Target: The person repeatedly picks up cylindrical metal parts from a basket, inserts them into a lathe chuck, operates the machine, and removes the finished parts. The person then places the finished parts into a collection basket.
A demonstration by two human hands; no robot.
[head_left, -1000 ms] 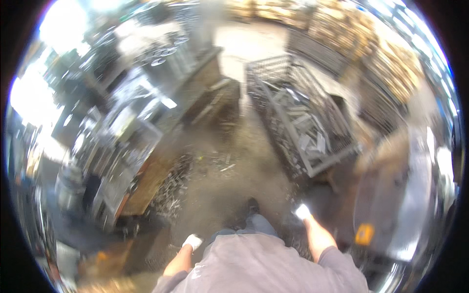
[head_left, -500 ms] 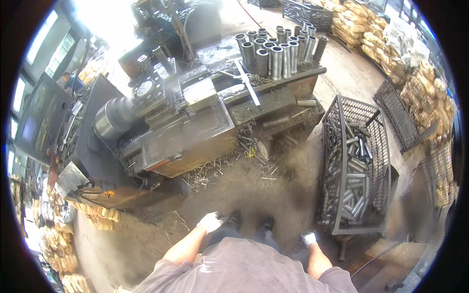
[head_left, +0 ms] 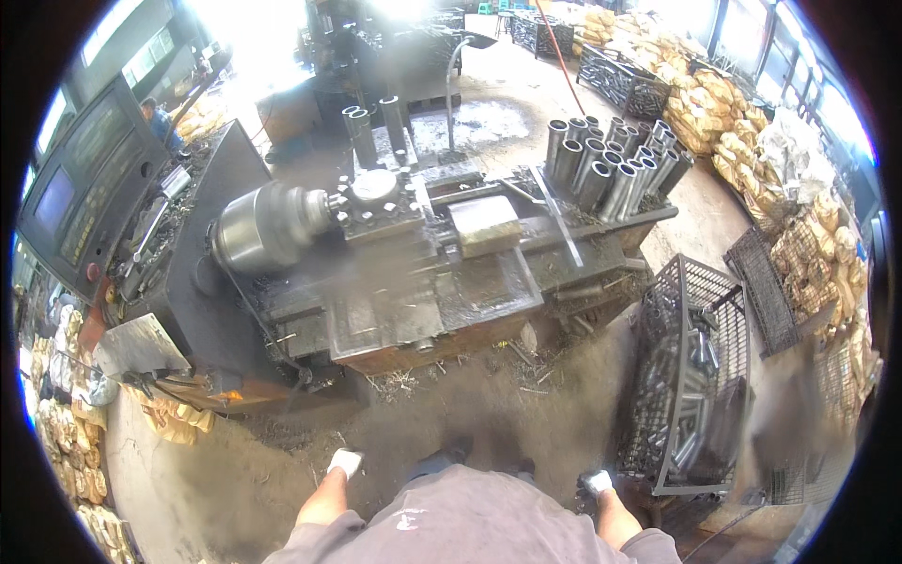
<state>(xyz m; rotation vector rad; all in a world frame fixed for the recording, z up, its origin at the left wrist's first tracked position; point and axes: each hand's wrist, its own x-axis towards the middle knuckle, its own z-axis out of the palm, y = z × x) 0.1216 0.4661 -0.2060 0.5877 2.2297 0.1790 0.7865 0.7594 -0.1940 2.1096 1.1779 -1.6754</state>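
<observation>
My left hand [head_left: 346, 462], in a white work glove, hangs low beside my body above the floor, away from the machine. No held thing shows, but its fingers are too small and foreshortened to read. On the other side, my right hand [head_left: 596, 483] wears a white glove with dark, soiled fingers. It is left of the metal mesh bin [head_left: 669, 395], and how its fingers are set cannot be made out. In front of me stands a lathe with a large steel chuck [head_left: 268, 230], a tool turret [head_left: 376, 188] and a greasy metal tray [head_left: 376, 329].
Upright metal tubes [head_left: 601, 169] crowd the machine's right end, and three stand behind the turret. Short tube pieces [head_left: 691, 404] fill the bin. A control panel [head_left: 80, 188] is at left, a person [head_left: 155, 120] beyond it. Stacked sacks [head_left: 705, 108] line the right; shavings litter the floor.
My view has tilted up and shifted, so the lathe and bin sit differently in the picture. My left hand has swung outward to the left, away from my legs. My right hand stays low.
</observation>
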